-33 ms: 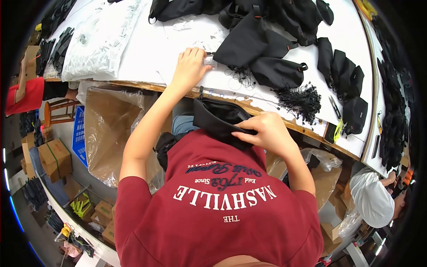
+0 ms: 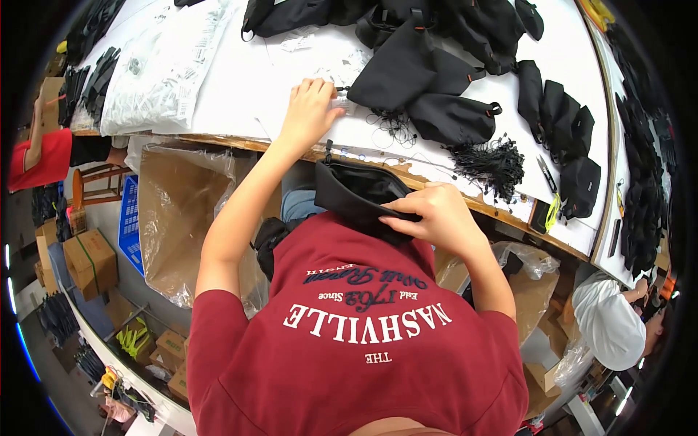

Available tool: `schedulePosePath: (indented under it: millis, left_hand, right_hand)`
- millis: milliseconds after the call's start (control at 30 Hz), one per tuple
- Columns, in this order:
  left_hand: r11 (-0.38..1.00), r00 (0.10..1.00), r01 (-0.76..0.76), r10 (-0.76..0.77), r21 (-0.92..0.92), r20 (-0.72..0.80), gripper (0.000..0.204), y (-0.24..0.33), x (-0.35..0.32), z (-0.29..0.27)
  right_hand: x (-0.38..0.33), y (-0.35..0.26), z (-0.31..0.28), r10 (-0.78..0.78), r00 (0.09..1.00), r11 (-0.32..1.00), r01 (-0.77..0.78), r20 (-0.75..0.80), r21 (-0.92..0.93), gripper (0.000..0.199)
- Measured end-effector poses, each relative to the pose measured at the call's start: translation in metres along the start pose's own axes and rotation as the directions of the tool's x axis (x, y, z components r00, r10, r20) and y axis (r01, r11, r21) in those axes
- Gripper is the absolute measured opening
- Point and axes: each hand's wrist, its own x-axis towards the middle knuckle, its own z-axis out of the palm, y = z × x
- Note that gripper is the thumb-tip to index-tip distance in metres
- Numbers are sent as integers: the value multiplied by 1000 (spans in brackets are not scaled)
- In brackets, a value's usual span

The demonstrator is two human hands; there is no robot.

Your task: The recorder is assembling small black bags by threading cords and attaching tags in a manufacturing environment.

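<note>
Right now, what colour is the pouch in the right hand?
Black pouch, shown in the head view, held by the right hand.

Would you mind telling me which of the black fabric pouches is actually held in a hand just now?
The black pouch at the table's near edge, against the person's chest: the right hand grips it. The other pouches lie untouched on the white table.

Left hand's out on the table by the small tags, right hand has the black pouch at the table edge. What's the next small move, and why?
Probably pinch one small tag with the left hand and bring it back to the black pouch. That hand's fingertips rest right at the tags on the white table, while the right hand grips the pouch at its rim, seemingly waiting.
</note>
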Motion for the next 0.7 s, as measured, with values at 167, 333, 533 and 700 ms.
schedulePosePath:
  millis: [167, 333, 533, 700]
  left_hand:
    - [882, 966, 247, -192, -401, 173, 22, 6, 12, -24]
    - [767, 1000, -7, 6, -642, -4, 17, 74, 10, -78]
    - [823, 996, -47, -7, -566, -94, 35, 72, 2, -87]
    - [-380, 812, 240, -426, -893, 399, 70, 64, -46, -45]
  right_hand:
    - [2, 4, -13, -33, 998, 984, 24, -47, -177, 13]
    - [12, 10, -19, -69, 996, 950, 46, -63, -309, 15]
    - [24, 4, -25, -129, 978, 937, 66, -165, -344, 14]
    - [36, -6, -18, -121, 913, 959, 7, -389, -283, 16]
